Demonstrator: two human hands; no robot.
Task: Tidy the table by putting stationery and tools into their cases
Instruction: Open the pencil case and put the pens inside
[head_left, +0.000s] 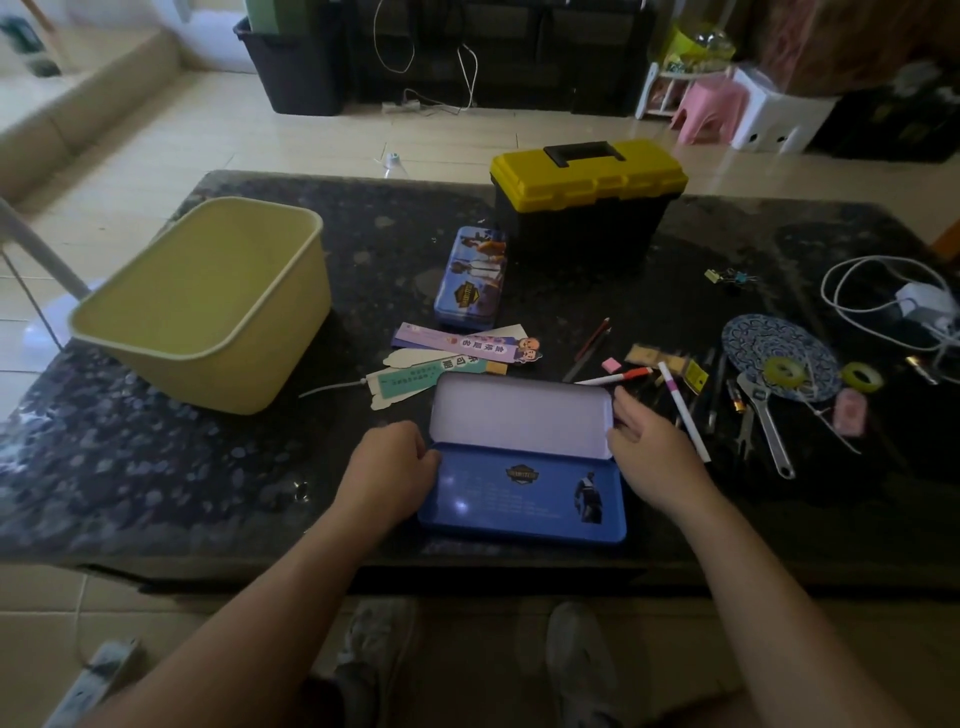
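Note:
An open blue pencil case (519, 491) lies at the table's front edge, its pale lilac half (519, 415) tilted up behind the printed blue half. My left hand (389, 467) grips the case's left edge near the hinge with curled fingers. My right hand (654, 452) holds the right edge of the lilac half. A pink-and-white pen (685, 415) lies just right of that hand, and a red-capped pen (618, 376), pencils (595, 340) and a pink eraser (610, 365) lie behind it. A wrench (769, 421) lies further right.
A closed printed tin (470, 280) and a yellow-lidded toolbox (587, 182) stand at the back centre. A yellow tub (208, 301) fills the left. Paper rulers (462, 348) lie behind the case. Tape rolls (862, 376), a patterned fan (763, 338), binder clips (730, 275) and a white charger cable (919, 306) are on the right.

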